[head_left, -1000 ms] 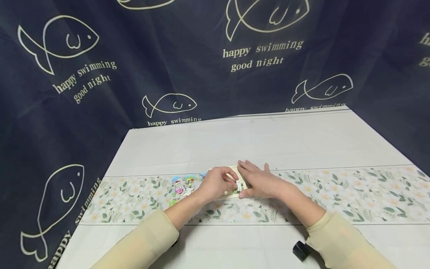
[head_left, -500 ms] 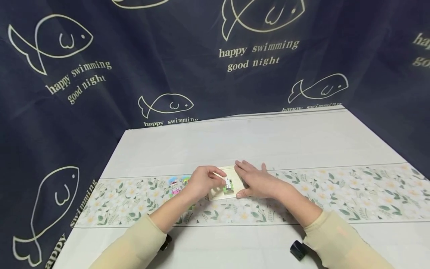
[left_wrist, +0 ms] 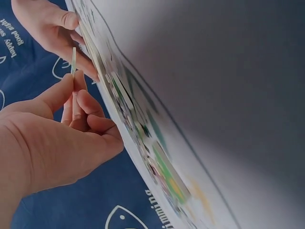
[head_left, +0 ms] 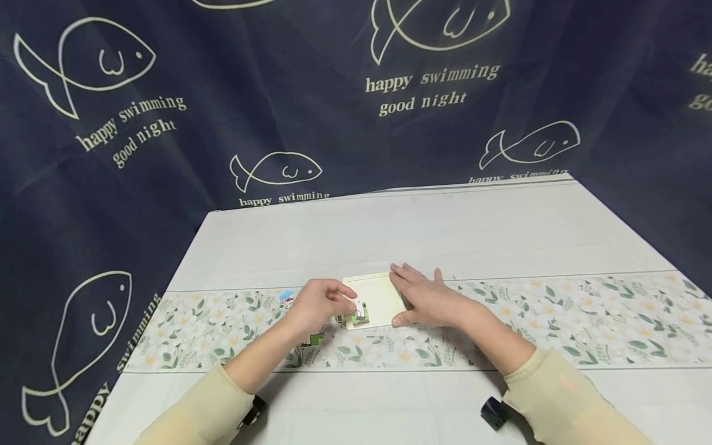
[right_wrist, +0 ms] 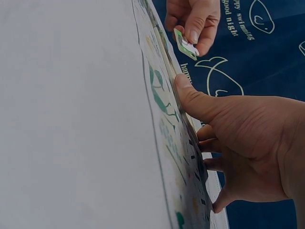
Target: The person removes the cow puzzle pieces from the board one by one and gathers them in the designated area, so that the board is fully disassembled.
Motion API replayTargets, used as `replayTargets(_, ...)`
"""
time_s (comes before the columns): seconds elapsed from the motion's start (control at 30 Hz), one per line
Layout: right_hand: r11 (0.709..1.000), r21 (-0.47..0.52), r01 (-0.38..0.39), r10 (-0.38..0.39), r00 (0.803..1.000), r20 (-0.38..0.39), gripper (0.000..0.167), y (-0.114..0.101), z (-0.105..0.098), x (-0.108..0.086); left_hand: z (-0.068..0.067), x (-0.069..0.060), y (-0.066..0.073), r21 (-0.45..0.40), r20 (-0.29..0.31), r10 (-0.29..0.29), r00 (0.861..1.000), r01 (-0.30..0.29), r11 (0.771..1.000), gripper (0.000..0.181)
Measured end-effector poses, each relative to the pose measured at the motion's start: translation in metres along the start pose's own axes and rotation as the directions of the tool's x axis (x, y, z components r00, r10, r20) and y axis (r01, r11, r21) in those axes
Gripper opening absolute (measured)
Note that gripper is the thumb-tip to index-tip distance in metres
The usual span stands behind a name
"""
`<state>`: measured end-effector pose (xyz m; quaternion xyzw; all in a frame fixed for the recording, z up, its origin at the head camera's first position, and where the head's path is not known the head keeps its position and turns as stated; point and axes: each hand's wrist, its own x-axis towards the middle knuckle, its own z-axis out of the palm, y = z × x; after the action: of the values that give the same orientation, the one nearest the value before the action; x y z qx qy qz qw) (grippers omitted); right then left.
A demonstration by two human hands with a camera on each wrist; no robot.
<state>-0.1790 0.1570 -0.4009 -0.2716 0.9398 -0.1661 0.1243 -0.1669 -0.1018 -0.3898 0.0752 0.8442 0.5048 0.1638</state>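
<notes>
My left hand (head_left: 317, 306) pinches a jigsaw puzzle piece (head_left: 360, 313), white and green, between thumb and fingertips. The piece is tilted over the left part of a cream puzzle board (head_left: 384, 296); in the left wrist view it appears edge-on, raised off the surface. My right hand (head_left: 428, 300) rests on the board's right edge, thumb at the near corner and fingers straight toward the far one. The right wrist view shows that thumb (right_wrist: 190, 95) against the board's side, with the held piece (right_wrist: 185, 46) beyond.
Loose puzzle pieces lie left of the board, partly behind my left hand: a blue one (head_left: 286, 298) and a green one (head_left: 314, 339) show. A floral strip (head_left: 528, 315) crosses the white tabletop (head_left: 445, 228). A dark fish-print curtain (head_left: 311, 80) hangs behind.
My left hand has moved left with the puzzle piece, from the board's right part to its left part, uncovering the bare board. My right hand has stayed at the right edge.
</notes>
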Motion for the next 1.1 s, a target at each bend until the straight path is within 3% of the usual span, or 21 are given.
replayTargets(0.47, 1.0, 0.0, 0.007, -0.007, 1.0, 0.002, 0.097, 0.001, 0.001, -0.003, -0.011, -0.021, -0.012, 0.025, -0.012, -0.059, 0.998, 0.059, 0.998, 0.012)
replayTargets(0.83, 1.0, 0.007, 0.015, -0.015, 1.0, -0.004, 0.097, 0.006, 0.002, -0.003, -0.012, -0.032, -0.012, 0.091, -0.013, -0.045, 0.999, 0.046, 0.995, 0.01)
replayTargets(1.1, 1.0, 0.005, 0.016, -0.016, 1.0, -0.001, 0.098, 0.007, 0.002, -0.003, -0.009, -0.034, -0.011, 0.169, -0.038, -0.033, 0.999, 0.039, 0.985, 0.01)
